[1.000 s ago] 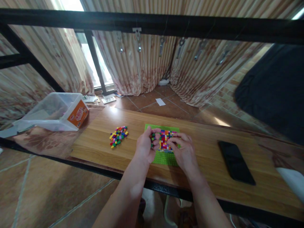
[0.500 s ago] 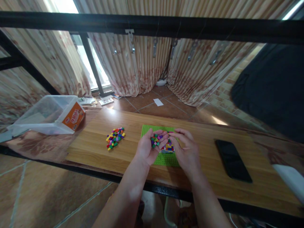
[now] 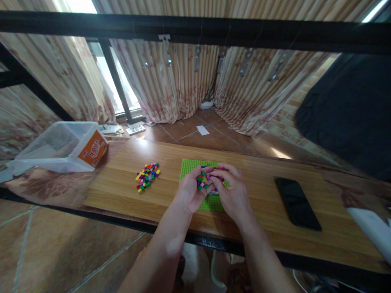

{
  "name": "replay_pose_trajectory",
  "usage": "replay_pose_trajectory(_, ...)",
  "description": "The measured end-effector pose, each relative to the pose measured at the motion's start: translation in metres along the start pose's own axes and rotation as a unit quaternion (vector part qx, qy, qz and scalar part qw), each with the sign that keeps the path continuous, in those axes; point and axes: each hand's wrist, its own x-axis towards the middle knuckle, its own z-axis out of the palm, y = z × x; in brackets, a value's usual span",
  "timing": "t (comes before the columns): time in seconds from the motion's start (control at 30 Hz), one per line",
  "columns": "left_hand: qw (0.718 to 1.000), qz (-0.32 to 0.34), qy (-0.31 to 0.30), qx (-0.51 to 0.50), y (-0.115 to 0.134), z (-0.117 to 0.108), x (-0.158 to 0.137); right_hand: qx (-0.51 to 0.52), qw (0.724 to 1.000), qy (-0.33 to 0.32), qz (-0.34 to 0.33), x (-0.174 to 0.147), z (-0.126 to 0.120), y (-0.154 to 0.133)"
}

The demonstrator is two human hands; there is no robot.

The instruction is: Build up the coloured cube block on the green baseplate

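My left hand (image 3: 188,190) is turned palm up and cupped around a small heap of mixed-colour toy building bricks (image 3: 202,182). Over that palm, the fingers of my right hand (image 3: 233,191) are bent together and touch the heap; whether a brick is between the tips is hidden. Both hands are above a green studded baseplate (image 3: 187,165). A block of multicoloured bricks on the plate shows only in part beneath my fingers. To the left, a loose pile of bricks (image 3: 148,177) lies on the wooden board.
A black phone (image 3: 297,203) lies on the right of the wooden board (image 3: 122,199). At the far left stands a clear plastic bin (image 3: 61,152) with an orange label. A dark bar (image 3: 195,30) crosses the view above, before striped curtains (image 3: 183,81).
My right hand has moved left, from over the bricks on the baseplate to the heap in my left palm. My left hand stays cupped, its fingers a little more curled.
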Motion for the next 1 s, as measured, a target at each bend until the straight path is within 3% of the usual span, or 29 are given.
replay_pose_trajectory(0.2,0.994,0.066,0.065,0.051,0.012,-0.002,-0.004,0.054,0.995,0.043,0.067,0.002,-0.014,0.009)
replay_pose_trajectory(0.3,0.984,0.103,0.082,0.117,0.017,-0.007,-0.005,0.053,0.996,0.005,0.076,0.002,-0.019,0.014)
replay_pose_trajectory(0.4,0.971,0.123,0.057,0.197,0.014,-0.010,-0.006,0.031,0.997,-0.042,0.056,0.001,-0.018,0.016)
replay_pose_trajectory(0.63,0.941,0.110,0.057,0.314,0.004,-0.011,-0.003,-0.041,0.995,-0.092,0.024,-0.003,-0.009,0.019)
replay_pose_trajectory(0.73,0.912,0.141,0.073,0.379,0.003,-0.016,0.003,-0.075,0.993,-0.091,0.024,-0.004,-0.006,0.020)
replay_pose_trajectory(1.0,0.794,0.206,0.082,0.566,-0.001,-0.026,0.014,-0.072,0.995,-0.067,0.028,-0.006,0.004,0.018)
